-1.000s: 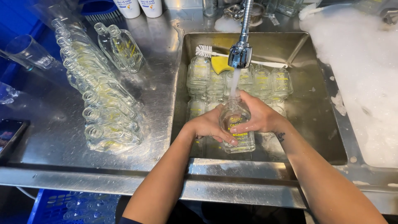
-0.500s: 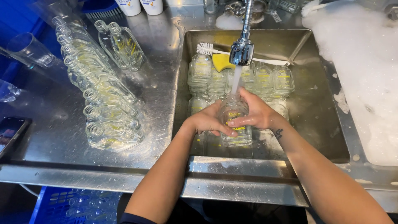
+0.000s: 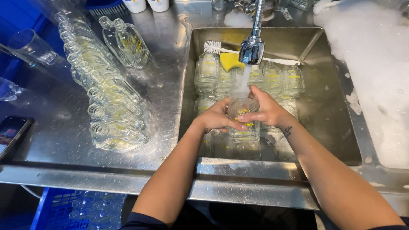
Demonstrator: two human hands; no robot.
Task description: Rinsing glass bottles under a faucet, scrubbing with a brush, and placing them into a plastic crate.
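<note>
Under the running tap point(image 3: 252, 49), both hands' fingers point(image 3: 255, 116) curled tight around one clear glass bottle point(image 3: 244, 121).

Both hands grip one clear bottle point(image 3: 243, 121) upright over the sink point(image 3: 336, 106), right under the tap point(image 3: 252, 50), with water pouring onto its mouth. The left hand point(image 3: 219, 119) wraps the bottle's left side, the right hand point(image 3: 266, 110) its right and top. Behind the bottle, more bottles point(image 3: 272, 79) lie in the sink, with a yellow sponge point(image 3: 228, 62) and a white brush point(image 3: 213, 47) near the back wall. Left of the sink, a row of bottles point(image 3: 102, 102) lies on the wet steel counter point(image 3: 51, 140). Right of the sink, foam point(image 3: 375, 64).
</note>
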